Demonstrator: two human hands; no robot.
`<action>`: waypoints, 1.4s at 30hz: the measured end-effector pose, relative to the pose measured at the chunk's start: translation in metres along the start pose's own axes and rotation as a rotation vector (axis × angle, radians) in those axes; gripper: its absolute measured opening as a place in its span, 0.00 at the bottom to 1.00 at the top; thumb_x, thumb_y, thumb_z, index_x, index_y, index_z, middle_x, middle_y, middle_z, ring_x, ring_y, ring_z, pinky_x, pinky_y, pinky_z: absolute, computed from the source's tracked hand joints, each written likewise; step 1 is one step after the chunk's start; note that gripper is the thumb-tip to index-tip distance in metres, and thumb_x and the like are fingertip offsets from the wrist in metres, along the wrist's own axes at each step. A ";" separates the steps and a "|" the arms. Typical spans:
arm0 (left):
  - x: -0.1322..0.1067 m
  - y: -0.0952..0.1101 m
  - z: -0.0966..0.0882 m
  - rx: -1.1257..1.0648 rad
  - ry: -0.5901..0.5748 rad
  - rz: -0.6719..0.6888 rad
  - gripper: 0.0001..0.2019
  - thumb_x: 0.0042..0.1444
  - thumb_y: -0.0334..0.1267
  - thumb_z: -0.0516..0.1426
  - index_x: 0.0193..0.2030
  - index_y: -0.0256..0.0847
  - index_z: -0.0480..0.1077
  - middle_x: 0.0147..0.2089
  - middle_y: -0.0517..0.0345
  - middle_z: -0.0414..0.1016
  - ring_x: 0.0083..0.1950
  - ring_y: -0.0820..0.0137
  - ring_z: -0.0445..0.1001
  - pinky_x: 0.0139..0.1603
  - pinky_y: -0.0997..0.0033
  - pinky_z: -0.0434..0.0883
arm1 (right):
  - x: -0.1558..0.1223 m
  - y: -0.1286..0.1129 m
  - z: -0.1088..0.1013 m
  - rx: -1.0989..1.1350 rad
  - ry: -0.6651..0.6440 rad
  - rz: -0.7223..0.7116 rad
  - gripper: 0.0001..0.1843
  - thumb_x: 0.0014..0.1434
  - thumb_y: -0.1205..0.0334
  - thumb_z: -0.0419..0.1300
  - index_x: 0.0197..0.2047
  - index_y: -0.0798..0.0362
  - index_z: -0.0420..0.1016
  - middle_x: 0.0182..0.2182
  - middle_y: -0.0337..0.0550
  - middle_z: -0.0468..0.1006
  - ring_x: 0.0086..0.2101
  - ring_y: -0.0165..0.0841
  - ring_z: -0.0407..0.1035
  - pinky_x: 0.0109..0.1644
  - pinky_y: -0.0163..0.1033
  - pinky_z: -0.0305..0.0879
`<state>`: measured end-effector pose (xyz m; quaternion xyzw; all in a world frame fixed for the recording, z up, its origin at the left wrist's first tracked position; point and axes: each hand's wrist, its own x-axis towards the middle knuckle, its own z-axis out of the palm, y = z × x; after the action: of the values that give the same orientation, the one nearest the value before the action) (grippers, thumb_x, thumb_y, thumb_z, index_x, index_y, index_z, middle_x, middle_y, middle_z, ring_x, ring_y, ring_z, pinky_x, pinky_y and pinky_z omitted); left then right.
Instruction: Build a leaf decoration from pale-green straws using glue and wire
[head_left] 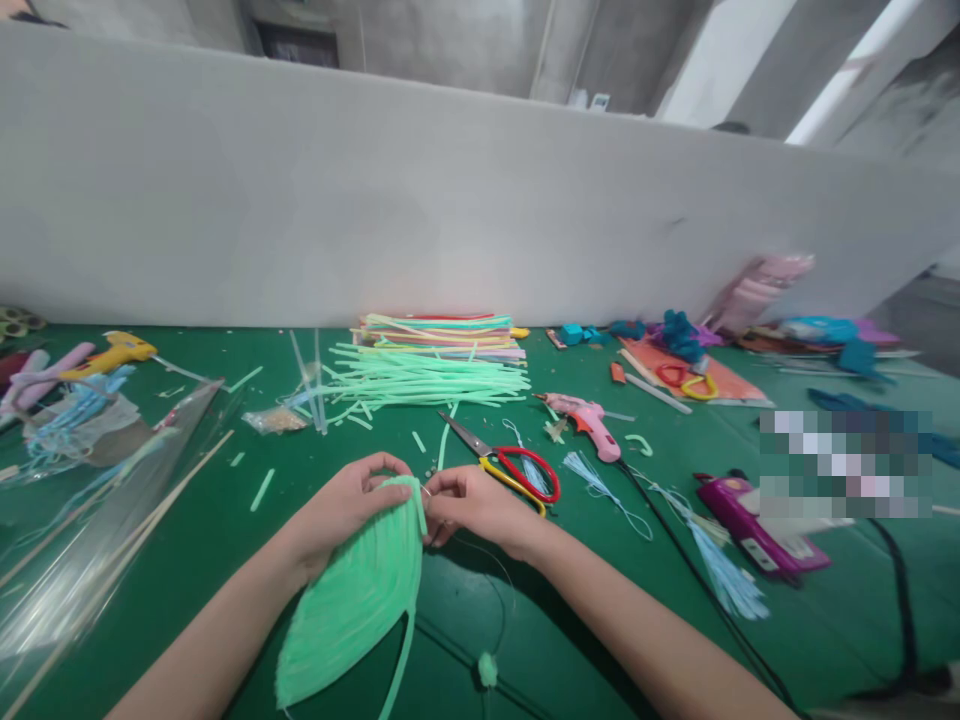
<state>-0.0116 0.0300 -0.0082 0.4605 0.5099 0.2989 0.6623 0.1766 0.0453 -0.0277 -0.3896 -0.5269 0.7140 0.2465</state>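
Mint-green and finely ribbed, the leaf-shaped piece (352,595) slants over the near side of the desk (454,625), its upper end pinched in my left hand (349,505), thumb on top. My right hand (469,505) is drawn narrow against that same end, fingertips together on something thin and shiny (427,491), too small for me to tell what. A fine thread (511,580) loops down below it. Done well, I judge, this calls for a firm but light left grip, so the ribs lie close and flat instead of bunching. The thread needs slack and room: it hangs above a green tuft (487,670) and could snag. I'd best leave the loose strip (403,655), trailing from the lower edge, out of the pull, and mind the 1 pair of scissors (484,460), whose handles lie just beside my right hand
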 end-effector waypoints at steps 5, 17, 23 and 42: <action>-0.003 0.001 0.000 -0.013 -0.030 0.006 0.19 0.46 0.42 0.65 0.43 0.42 0.68 0.31 0.61 0.76 0.30 0.68 0.75 0.32 0.70 0.69 | 0.000 0.002 -0.002 0.013 -0.030 -0.017 0.20 0.46 0.48 0.68 0.32 0.58 0.73 0.23 0.40 0.76 0.26 0.30 0.74 0.31 0.35 0.71; -0.002 0.002 -0.002 -0.029 -0.059 0.017 0.18 0.43 0.42 0.66 0.42 0.43 0.71 0.35 0.60 0.77 0.35 0.66 0.76 0.36 0.68 0.70 | -0.001 0.002 -0.004 0.013 -0.044 -0.033 0.22 0.46 0.47 0.68 0.33 0.58 0.74 0.24 0.40 0.76 0.26 0.29 0.74 0.31 0.34 0.71; 0.000 0.001 -0.003 0.019 -0.014 0.053 0.19 0.42 0.41 0.67 0.42 0.42 0.71 0.38 0.59 0.76 0.38 0.67 0.75 0.38 0.70 0.70 | 0.001 0.004 -0.003 0.033 -0.021 -0.041 0.22 0.45 0.47 0.69 0.32 0.58 0.74 0.23 0.40 0.77 0.26 0.29 0.73 0.31 0.34 0.71; 0.005 -0.004 -0.006 -0.098 0.030 0.003 0.22 0.43 0.43 0.68 0.43 0.39 0.70 0.29 0.56 0.79 0.29 0.67 0.76 0.32 0.68 0.71 | 0.002 0.005 -0.001 0.039 0.024 -0.019 0.22 0.45 0.46 0.69 0.31 0.58 0.73 0.22 0.40 0.76 0.24 0.29 0.73 0.29 0.34 0.71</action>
<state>-0.0158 0.0342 -0.0139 0.4239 0.5037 0.3313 0.6759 0.1766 0.0465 -0.0330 -0.3883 -0.5133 0.7172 0.2672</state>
